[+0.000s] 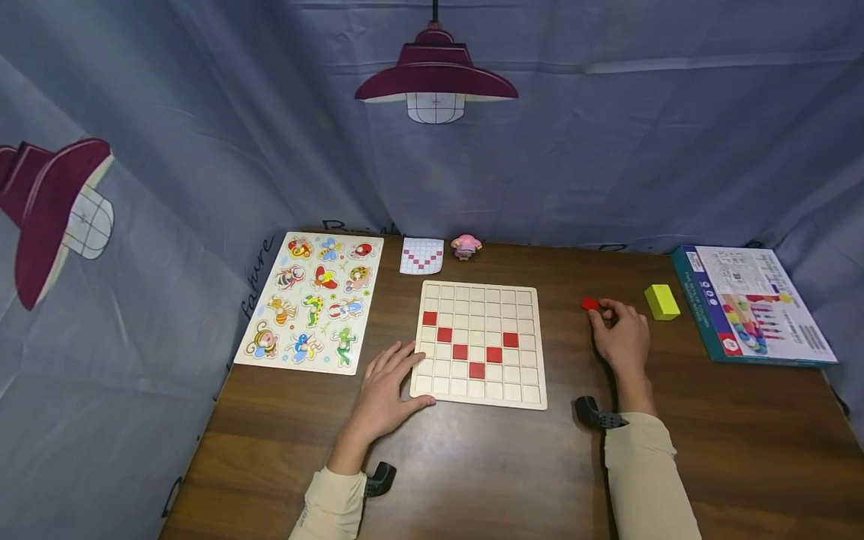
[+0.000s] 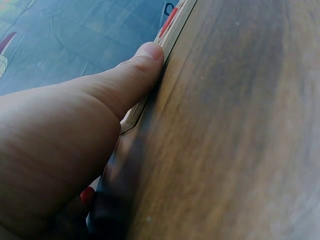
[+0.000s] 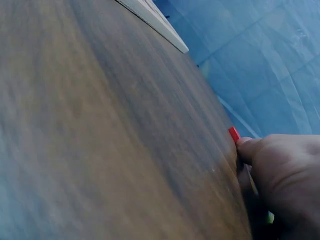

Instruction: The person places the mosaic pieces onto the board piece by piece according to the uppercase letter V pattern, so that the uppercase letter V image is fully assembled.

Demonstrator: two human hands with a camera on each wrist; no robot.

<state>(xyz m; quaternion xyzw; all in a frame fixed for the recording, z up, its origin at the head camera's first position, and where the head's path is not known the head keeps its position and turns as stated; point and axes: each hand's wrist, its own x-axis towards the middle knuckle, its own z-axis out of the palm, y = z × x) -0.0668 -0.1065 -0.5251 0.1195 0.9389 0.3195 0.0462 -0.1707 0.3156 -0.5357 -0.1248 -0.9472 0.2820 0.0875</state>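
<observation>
A pale wooden grid board point(image 1: 481, 294) lies in the middle of the brown table, and several red tiles in it form a V. My left hand point(image 1: 398, 375) rests flat with straight fingers at the board's left front corner. In the left wrist view its thumb point(image 2: 145, 60) presses against the board's edge point(image 2: 175, 25). To the right of the board, my right hand point(image 1: 601, 311) has curled fingers and pinches a loose red tile point(image 1: 590, 304) at table level. The right wrist view shows that red tile point(image 3: 233, 134) at a fingertip of my right hand point(image 3: 280, 170).
An insect peg puzzle point(image 1: 310, 300) lies at the left. A small pattern card point(image 1: 421, 255) and a pink figurine point(image 1: 466, 246) sit behind the board. A yellow block point(image 1: 661, 301) and a blue box point(image 1: 749, 304) are at the right. A blue cloth backdrop surrounds the table.
</observation>
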